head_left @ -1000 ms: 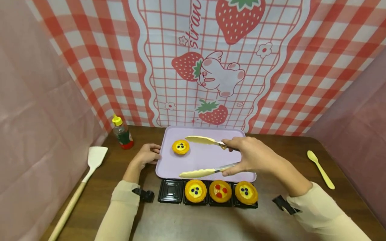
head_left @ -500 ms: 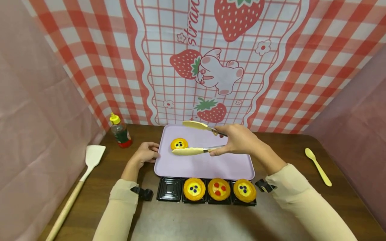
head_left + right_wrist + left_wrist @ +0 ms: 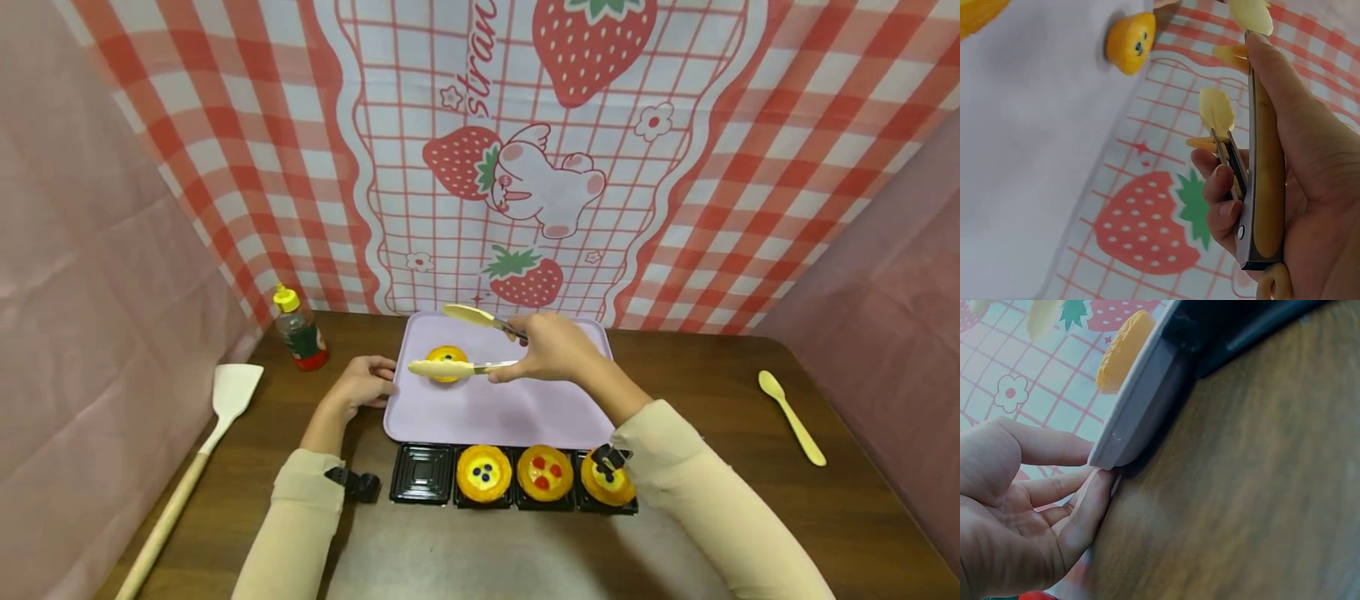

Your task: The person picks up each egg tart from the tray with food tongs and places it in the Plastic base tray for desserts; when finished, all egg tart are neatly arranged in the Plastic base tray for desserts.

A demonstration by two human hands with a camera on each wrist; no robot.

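My right hand (image 3: 558, 346) grips a pair of tongs (image 3: 480, 367) with cream-yellow tips and metal arms. In the head view the tong arms are spread, the nearer tip overlapping a tart (image 3: 447, 353) with dark-blue berries. The right wrist view shows the tongs (image 3: 1266, 181) lying along the palm, the tips apart and nothing between them; the tart (image 3: 1130, 44) sits beyond, on the tray. With finger and thumb, my left hand (image 3: 1029, 506) pinches the left rim of the lilac tray (image 3: 1124, 431). That tray (image 3: 495, 412) rests on the table.
Before the tray runs a row of black plastic boxes. The leftmost box (image 3: 422, 473) is bare; the others hold a blueberry tart (image 3: 483, 473), a red-topped tart (image 3: 545, 472) and another blueberry tart (image 3: 611, 487). Around lie a bottle (image 3: 302, 332), spatula (image 3: 236, 387) and spoon (image 3: 791, 417).
My right hand has moved left and away from me with the tongs, bringing their tips to the tart on the tray. My left hand stays at the tray's edge.
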